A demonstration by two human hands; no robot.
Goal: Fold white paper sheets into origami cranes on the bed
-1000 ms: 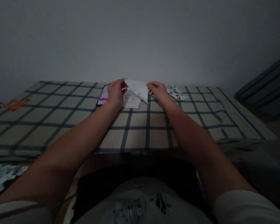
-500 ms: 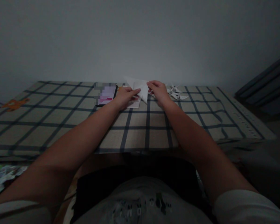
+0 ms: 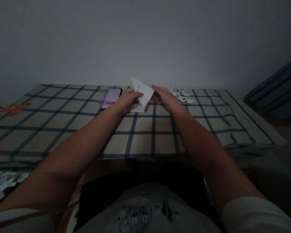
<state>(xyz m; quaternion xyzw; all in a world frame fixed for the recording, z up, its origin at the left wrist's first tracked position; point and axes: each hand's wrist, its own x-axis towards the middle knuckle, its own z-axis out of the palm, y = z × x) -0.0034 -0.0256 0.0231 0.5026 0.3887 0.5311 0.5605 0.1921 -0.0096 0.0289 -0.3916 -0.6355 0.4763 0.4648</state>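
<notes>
One plain grey wall rose behind one surface under pale, blue-checked cloth. Two hands held one white paper sheet between them, above printed paper: the left hand's fingers pinched its left part, the right hand's its right corner. One phone lay left; folded paper pieces, overlapping beyond counting, lay right.

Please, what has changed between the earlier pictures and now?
The left hand has moved right: it let go of the left corner of the paper sheet and now holds it nearer the middle. The sheet has tilted, its near tip shifting left. The right hand stays at the sheet's right edge. The phone and folded papers stayed in place.
</notes>
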